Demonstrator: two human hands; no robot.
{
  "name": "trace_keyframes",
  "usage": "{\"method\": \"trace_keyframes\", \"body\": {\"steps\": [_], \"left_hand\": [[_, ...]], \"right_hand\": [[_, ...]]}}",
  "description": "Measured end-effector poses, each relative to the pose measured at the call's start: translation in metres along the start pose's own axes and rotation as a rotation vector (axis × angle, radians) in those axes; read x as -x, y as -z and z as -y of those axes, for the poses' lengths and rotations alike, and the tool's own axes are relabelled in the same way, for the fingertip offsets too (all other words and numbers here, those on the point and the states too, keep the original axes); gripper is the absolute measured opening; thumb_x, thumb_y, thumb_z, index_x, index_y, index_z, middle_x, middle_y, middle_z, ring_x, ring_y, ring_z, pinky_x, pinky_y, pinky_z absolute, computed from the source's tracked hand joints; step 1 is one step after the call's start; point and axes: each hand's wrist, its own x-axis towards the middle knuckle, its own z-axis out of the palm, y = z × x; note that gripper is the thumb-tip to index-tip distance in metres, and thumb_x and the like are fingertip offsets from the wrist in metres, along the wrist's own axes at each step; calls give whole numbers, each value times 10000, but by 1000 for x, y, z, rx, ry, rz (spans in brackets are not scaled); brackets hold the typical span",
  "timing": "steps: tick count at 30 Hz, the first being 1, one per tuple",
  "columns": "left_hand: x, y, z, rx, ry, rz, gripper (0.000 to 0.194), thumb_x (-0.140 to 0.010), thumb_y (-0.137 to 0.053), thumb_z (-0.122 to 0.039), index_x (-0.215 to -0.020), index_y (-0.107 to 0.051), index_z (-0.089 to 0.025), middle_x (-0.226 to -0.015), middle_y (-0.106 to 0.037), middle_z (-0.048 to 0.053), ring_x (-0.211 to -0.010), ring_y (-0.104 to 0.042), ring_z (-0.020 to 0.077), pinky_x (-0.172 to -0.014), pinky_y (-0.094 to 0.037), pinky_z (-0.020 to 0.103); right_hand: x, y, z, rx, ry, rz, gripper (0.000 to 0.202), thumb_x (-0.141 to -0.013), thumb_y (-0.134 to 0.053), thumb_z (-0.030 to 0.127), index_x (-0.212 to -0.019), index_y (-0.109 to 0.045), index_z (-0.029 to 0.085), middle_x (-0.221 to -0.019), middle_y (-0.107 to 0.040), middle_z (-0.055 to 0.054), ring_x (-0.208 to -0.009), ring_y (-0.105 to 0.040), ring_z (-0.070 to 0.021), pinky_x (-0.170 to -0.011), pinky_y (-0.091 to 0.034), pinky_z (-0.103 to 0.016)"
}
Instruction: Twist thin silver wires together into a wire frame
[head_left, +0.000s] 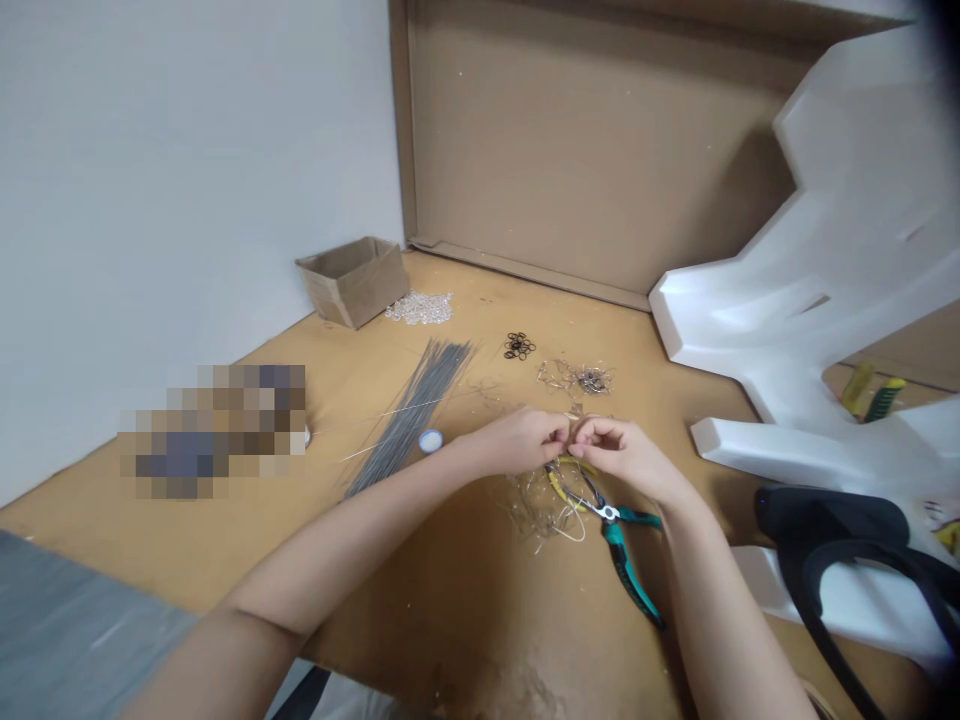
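Observation:
My left hand [536,438] and my right hand [616,447] meet above the table, fingertips pinched close together. What they grip is too small and too hidden by the fingers to name. Just below them lies a tangle of thin wire pieces [541,520] with a yellow ring-shaped piece partly covered by it. Pliers with green-and-black handles [628,575] rest there too, jaws pointing toward my hands and handles spread. Behind my hands sit more bent wires with small dark bits [592,379] and a small heap of black rings [518,346].
A bundle of straight grey wires [420,415] lies left of centre, beside a small round white-and-blue lid [430,441]. Clear small pieces [421,308] are heaped by an open cardboard box [352,285]. White moulded foam [847,250] and a black strapped object [832,520] stand at right.

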Motion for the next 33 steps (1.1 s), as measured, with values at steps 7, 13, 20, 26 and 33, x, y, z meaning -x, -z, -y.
{"method": "trace_keyframes", "body": {"steps": [7,13,20,26,33], "left_hand": [[-3,-1,2,38,69,89,117,-787,-486,-178,-722,-579,-148,-641,-582,-19,-563,-471,88,-521,-304,193],[-3,-2,4,-137,60,-29,133,-785,-502,-223,-737,-605,-154,-748,-607,18,-702,-532,134,-623,-365,231],[5,5,0,-180,46,-39,167,-810,-447,-195,-756,-602,-165,-743,-615,23,-660,-537,135,-603,-361,243],[8,10,-7,-243,26,-86,178,-843,-404,-207,-770,-558,-159,-765,-595,32,-665,-526,143,-589,-350,250],[1,7,-5,-63,62,-117,172,-832,-437,-252,-815,-582,-163,-804,-607,24,-707,-534,135,-618,-381,234]], "right_hand": [[-4,-2,-22,-387,-87,153,163,-743,-670,289,-681,-603,154,-587,-616,11,-371,-408,-33,-377,-252,-177],[-9,-5,-26,-533,-226,106,153,-719,-705,260,-671,-660,122,-645,-652,-13,-391,-463,-17,-365,-369,-131],[-10,-2,-28,-605,-257,55,184,-730,-693,301,-770,-708,122,-698,-662,-24,-448,-540,-31,-452,-460,-144],[-8,-5,-22,-466,-273,28,181,-645,-751,273,-773,-716,151,-723,-671,-18,-469,-537,-51,-487,-464,-193],[-6,-12,-15,-221,-188,-93,207,-648,-738,334,-731,-656,164,-509,-585,34,-443,-504,-71,-466,-406,-200]]}}
